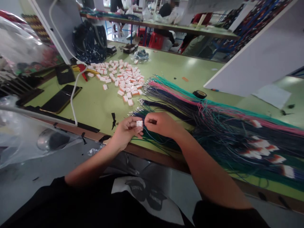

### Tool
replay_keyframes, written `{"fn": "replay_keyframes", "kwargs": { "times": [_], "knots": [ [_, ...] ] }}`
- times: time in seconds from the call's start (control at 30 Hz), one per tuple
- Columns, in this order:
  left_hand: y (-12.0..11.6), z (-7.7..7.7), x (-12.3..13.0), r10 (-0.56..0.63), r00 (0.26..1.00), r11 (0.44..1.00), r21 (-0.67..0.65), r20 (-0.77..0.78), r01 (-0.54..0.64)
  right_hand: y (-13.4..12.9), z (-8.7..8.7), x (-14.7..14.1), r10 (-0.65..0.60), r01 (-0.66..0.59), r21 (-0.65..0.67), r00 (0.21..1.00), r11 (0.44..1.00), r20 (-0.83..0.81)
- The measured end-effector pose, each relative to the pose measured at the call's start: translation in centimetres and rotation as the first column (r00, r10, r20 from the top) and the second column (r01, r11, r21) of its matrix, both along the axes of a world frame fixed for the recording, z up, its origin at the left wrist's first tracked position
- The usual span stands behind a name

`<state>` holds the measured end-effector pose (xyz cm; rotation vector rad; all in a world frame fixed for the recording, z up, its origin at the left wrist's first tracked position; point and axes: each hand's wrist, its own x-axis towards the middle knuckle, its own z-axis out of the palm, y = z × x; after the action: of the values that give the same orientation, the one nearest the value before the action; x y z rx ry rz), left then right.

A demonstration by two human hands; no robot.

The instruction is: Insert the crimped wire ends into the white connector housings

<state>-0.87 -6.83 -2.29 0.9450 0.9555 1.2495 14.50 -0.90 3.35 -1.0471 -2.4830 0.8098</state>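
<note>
My left hand (128, 129) holds a small white connector (139, 123) between thumb and fingers, above the table's front edge. Close on its right, my right hand (161, 123) is closed in a pinch at the connector's side, with a thin wire (152, 138) hanging below the fingers. The exact wire tip is hidden. Beyond the hands lies a pile of white and orange connectors (128, 79). Bundles of wires with metal ends, teal, pink (175, 91) and dark, run from the middle to the right. Several connectors (260, 148) lie on the wires at the right.
A phone (61, 98), a dark case (65, 74) and red-yellow pliers (83, 70) lie on the green table (95, 101) at the left. A white cable (73, 104) crosses there. Black tape (199, 94) sits behind the wires. A white panel (256, 57) stands at the right.
</note>
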Motion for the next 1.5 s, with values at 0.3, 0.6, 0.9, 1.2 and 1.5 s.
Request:
{"fn": "replay_keyframes", "kwargs": {
  "times": [0.3,0.6,0.9,1.2,1.5],
  "knots": [
    [-0.4,0.0,0.1,-0.010,1.000,1.000,-0.011,-0.019,0.009,-0.5,-0.1,-0.5,0.036,-0.034,-0.018,0.996,0.999,0.087],
    [-0.7,0.6,0.2,-0.053,0.998,0.998,-0.045,-0.041,0.051,6.7,3.2,8.3,-0.599,0.440,0.420,0.689,0.794,0.409],
    [-0.9,0.6,0.1,-0.082,0.989,0.997,-0.009,-0.126,0.082,8.1,-1.3,12.0,-0.623,0.358,0.510,0.478,0.782,0.620],
    [-0.9,0.3,0.1,-0.090,0.986,0.996,-0.001,-0.143,0.090,8.0,-1.2,11.6,-0.719,0.530,0.488,0.463,0.693,0.518],
    [-0.8,0.4,0.1,-0.079,0.986,0.997,-0.006,-0.148,0.079,7.8,-1.1,11.1,-0.630,0.402,0.506,0.636,0.763,0.445]
  ]
}}
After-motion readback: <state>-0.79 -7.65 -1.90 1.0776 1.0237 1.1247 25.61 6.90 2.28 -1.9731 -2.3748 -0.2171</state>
